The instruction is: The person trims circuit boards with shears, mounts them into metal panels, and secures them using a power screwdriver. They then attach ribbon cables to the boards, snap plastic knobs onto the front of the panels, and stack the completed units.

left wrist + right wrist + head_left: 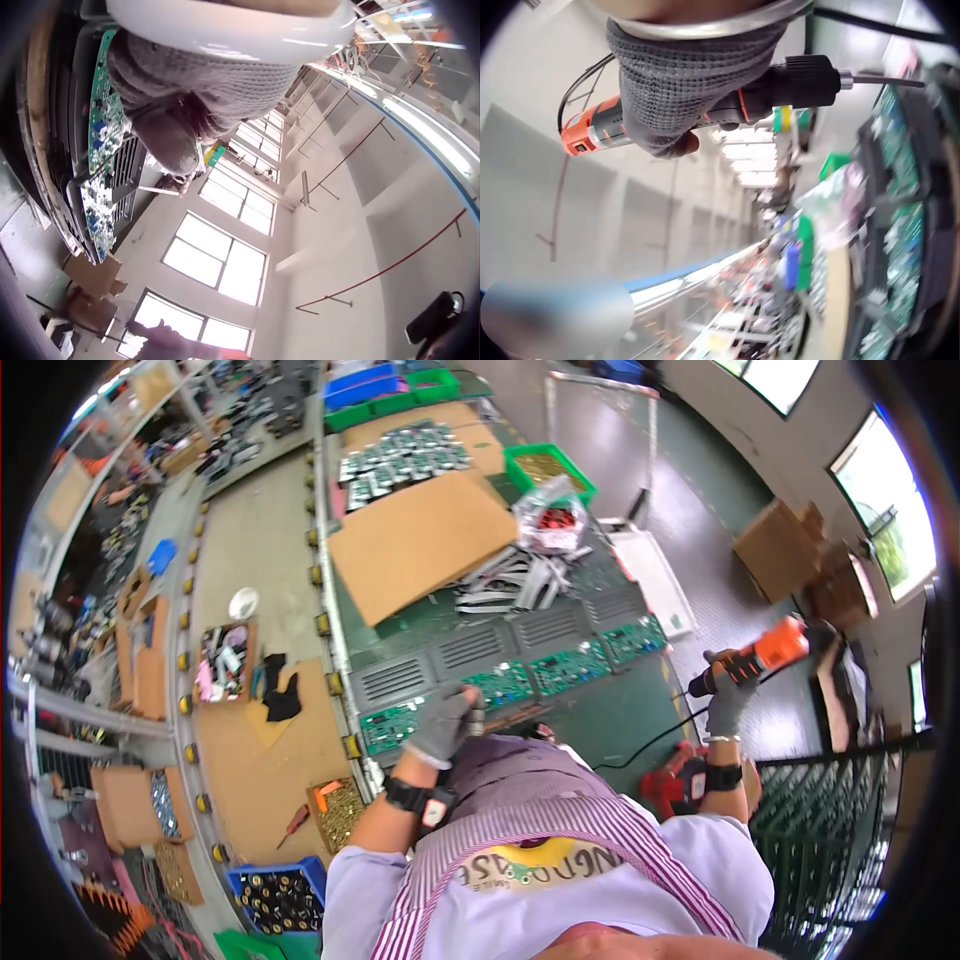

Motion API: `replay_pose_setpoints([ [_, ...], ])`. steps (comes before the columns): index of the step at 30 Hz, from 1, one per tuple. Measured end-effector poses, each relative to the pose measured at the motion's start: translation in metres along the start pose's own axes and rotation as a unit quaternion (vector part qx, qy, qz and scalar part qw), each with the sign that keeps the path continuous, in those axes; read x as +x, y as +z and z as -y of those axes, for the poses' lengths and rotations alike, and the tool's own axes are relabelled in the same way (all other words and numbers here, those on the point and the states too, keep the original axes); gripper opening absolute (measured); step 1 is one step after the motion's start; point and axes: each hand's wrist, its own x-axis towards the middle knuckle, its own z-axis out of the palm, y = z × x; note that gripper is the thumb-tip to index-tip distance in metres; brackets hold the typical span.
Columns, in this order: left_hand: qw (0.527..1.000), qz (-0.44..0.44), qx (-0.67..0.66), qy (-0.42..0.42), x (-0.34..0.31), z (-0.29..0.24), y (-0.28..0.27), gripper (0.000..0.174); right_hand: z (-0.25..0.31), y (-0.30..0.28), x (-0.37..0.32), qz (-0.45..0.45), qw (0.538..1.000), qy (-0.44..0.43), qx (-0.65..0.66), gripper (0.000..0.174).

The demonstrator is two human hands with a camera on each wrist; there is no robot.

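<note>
My right hand [733, 695], in a grey knitted glove, grips an orange and black electric screwdriver [735, 109] off to the right of the workbench. Its slim bit [889, 80] points away from the hand, and a black cable trails from it. Gloved in grey too, my left hand [448, 722] is at the near edge of a row of green circuit boards [570, 668]. Its fingers curl inward in the head view; whatever lies inside them is hidden. Beside the boards run dark grey slotted panels [475, 648]. In the left wrist view, the thumb [169, 142] hangs close to a board.
Beyond the panels lie grey strips [515, 582], a cardboard sheet [425, 540] and a bag of red parts [552, 523]. A green bin [550, 468] stands at the back. On the left, a conveyor holds a screw box [340, 812] and a blue bin [315, 880].
</note>
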Motion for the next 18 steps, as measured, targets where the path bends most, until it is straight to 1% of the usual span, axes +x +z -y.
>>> replay_pose_setpoints([
  [2,1.000,0.002,0.005,-0.013,0.002,0.000,0.013,0.019,0.061,0.062,-0.017,0.013,0.993,-0.069,0.090,0.025],
  [4,0.999,0.020,-0.011,-0.027,0.002,-0.003,0.025,0.018,0.094,0.097,-0.032,0.104,0.966,-0.185,0.144,0.026],
  [5,0.999,0.022,-0.022,-0.020,0.002,-0.004,0.029,0.017,0.116,0.116,-0.036,0.195,0.920,-0.210,0.268,0.031],
  [6,0.999,0.025,-0.035,-0.014,0.001,-0.004,0.033,0.016,0.121,0.126,-0.041,0.247,0.897,-0.217,0.296,0.036],
  [7,0.998,0.028,-0.048,-0.010,-0.001,-0.004,0.035,0.015,0.130,0.136,-0.047,0.309,0.866,-0.165,0.358,0.037],
  [9,0.996,0.055,-0.071,0.017,-0.009,-0.005,0.035,0.015,0.143,0.158,-0.066,0.366,0.829,-0.092,0.413,0.039],
  [10,0.994,0.068,-0.084,0.030,-0.013,-0.006,0.035,0.014,0.147,0.169,-0.078,0.366,0.831,-0.073,0.412,0.040],
  [11,0.993,0.051,-0.101,0.043,-0.021,-0.008,0.039,0.014,0.148,0.175,-0.085,0.367,0.834,-0.053,0.409,0.041],
  [14,0.985,0.026,-0.164,0.043,-0.035,0.000,0.027,0.012,0.135,0.187,-0.092,0.433,0.761,0.037,0.482,0.030],
  [15,0.982,-0.006,-0.181,0.047,-0.037,0.004,0.023,0.011,0.134,0.192,-0.093,0.450,0.760,0.012,0.468,0.032],
  [18,0.985,-0.043,-0.159,0.054,-0.044,0.011,0.016,0.011,0.133,0.202,-0.099,0.489,0.713,0.061,0.500,0.034],
])
